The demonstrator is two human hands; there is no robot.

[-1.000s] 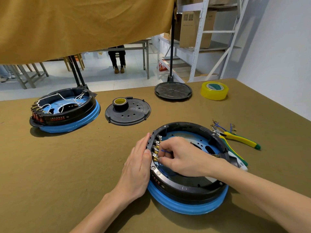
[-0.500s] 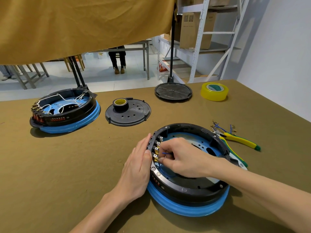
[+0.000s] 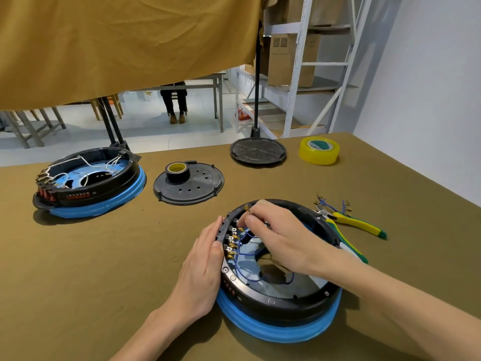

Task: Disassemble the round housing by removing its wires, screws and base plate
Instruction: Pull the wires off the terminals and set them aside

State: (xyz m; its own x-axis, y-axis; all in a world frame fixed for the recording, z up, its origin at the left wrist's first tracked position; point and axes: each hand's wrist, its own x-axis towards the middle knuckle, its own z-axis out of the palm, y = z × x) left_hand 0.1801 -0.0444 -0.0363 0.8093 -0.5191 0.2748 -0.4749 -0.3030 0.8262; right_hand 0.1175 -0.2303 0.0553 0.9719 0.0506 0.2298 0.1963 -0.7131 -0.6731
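A round black housing with a blue rubber rim lies in front of me on the olive table. Along its left inner wall runs a row of brass terminals with thin blue wires leading into the blue base plate. My left hand lies flat against the housing's left outer wall, fingers straight. My right hand reaches inside from the right. Its thumb and fingers pinch a blue wire's brass connector, lifted near the upper rim.
A second housing with white wires stands at the far left. A black perforated plate carrying a black tape roll, a round stand base, yellow tape, yellow pliers and several cut blue wire bits lie around.
My right hand has risen from the lower terminals toward the upper rim, drawing a blue wire's connector free. The left hand has stayed against the housing wall.
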